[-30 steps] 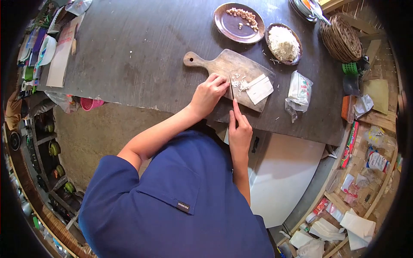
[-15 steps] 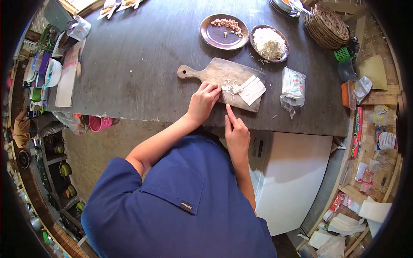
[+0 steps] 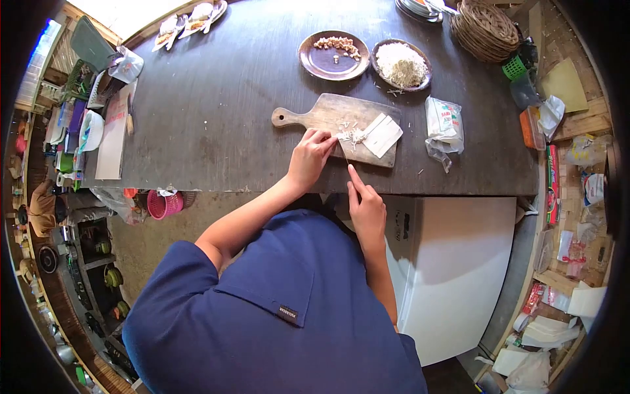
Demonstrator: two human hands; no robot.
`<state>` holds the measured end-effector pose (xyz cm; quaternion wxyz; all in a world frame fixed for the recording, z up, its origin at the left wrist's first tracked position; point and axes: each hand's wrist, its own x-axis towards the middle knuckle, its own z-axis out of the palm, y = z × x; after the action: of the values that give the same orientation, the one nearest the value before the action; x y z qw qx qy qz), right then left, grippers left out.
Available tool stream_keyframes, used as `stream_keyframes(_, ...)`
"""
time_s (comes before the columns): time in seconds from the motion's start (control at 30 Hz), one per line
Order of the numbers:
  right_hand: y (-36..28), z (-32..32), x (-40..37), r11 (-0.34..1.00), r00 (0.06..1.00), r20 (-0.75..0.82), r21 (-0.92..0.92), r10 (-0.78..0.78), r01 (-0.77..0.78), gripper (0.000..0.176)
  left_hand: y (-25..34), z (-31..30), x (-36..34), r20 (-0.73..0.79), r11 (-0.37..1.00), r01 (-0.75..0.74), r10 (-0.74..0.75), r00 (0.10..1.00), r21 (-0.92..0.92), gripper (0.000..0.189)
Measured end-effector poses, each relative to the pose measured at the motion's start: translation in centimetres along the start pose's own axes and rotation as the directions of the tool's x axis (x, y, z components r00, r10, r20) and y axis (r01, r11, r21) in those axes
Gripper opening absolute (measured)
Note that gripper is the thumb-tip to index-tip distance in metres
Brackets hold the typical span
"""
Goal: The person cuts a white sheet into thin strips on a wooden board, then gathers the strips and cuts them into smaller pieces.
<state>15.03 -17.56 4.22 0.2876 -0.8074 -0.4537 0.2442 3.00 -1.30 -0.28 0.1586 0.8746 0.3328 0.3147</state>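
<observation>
A wooden cutting board (image 3: pixel 315 119) with a handle on its left lies near the table's front edge. My left hand (image 3: pixel 308 159) rests at its front left, fingers pinched on a small white piece. My right hand (image 3: pixel 367 210) is closed around a knife (image 3: pixel 346 153); the thin blade points up to the board beside my left fingertips, and its handle is hidden in my grip. Small white cut strips (image 3: pixel 354 134) are scattered in the board's middle. Flat white slabs (image 3: pixel 382 135) lie to their right.
Behind the board are a brown plate (image 3: pixel 318 69) with small brown pieces and a plate heaped with white shreds (image 3: pixel 401 64). A plastic-wrapped white packet (image 3: pixel 444 123) lies at right. Woven baskets (image 3: pixel 485 31) stand back right; a white appliance (image 3: pixel 459 262) is below the table edge.
My right hand has drawn slightly down and right, and the knife blade shows more clearly between the hands. My left hand stays at the white pieces. The whole view has shifted a little.
</observation>
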Motion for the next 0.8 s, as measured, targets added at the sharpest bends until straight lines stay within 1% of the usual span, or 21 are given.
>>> stream_keyframes(0.07,0.8,0.2,-0.5,0.999,0.999,-0.029,0.009,-0.046,0.046,0.044,-0.1,-0.1,-0.1,0.009,1.0,-0.008,0.008,1.0,-0.002,0.02)
stream_keyframes(0.2,-0.5,0.3,0.1,0.999,0.998,-0.046,0.037,-0.034,0.035,0.043,-0.5,0.0,-0.1,0.001,1.0,-0.024,0.024,1.0,-0.011,0.019)
stream_keyframes(0.27,-0.3,1.1,0.5,0.999,0.999,-0.038,-0.029,-0.034,0.033,0.042,-0.6,0.1,-0.4,-0.004,0.999,-0.036,0.036,0.999,-0.012,0.019)
stream_keyframes(0.3,-0.5,1.2,0.8,0.999,0.998,-0.042,-0.032,-0.041,0.04,0.042,-0.6,0.1,-0.2,-0.009,0.999,-0.045,0.045,0.999,-0.008,0.019)
stream_keyframes(0.37,-0.8,1.4,1.2,0.999,0.997,-0.06,0.024,-0.043,0.044,0.041,-0.8,-0.1,0.0,-0.018,0.999,-0.048,0.048,0.999,-0.012,0.019)
stream_keyframes(0.4,-0.7,1.7,1.5,0.999,0.998,-0.059,0.021,-0.038,0.039,0.041,-0.6,0.0,-0.2,-0.012,0.998,-0.05,0.049,0.999,-0.027,0.019)
stream_keyframes(0.47,-0.4,2.1,2.6,0.993,0.989,-0.104,0.036,-0.105,0.11,0.042,-0.4,0.1,-0.4,-0.003,0.999,-0.028,0.028,1.0,-0.037,0.019)
stream_keyframes(0.53,-0.7,1.8,2.3,0.992,0.987,-0.11,0.028,-0.119,0.123,0.042,-0.6,-0.1,-0.1,-0.013,1.0,-0.007,0.007,1.0,-0.029,0.019)
stream_keyframes(0.63,-1.3,0.7,0.6,0.999,1.0,-0.014,0.046,0.014,-0.013,0.043,-0.9,0.1,-0.3,-0.007,0.998,-0.017,0.016,1.0,-0.055,0.019)
stream_keyframes(0.8,-1.1,1.8,1.8,1.0,0.999,-0.042,0.007,-0.023,0.023,0.042,-0.9,-0.1,-0.2,0.006,0.999,-0.021,0.021,1.0,-0.049,0.019)
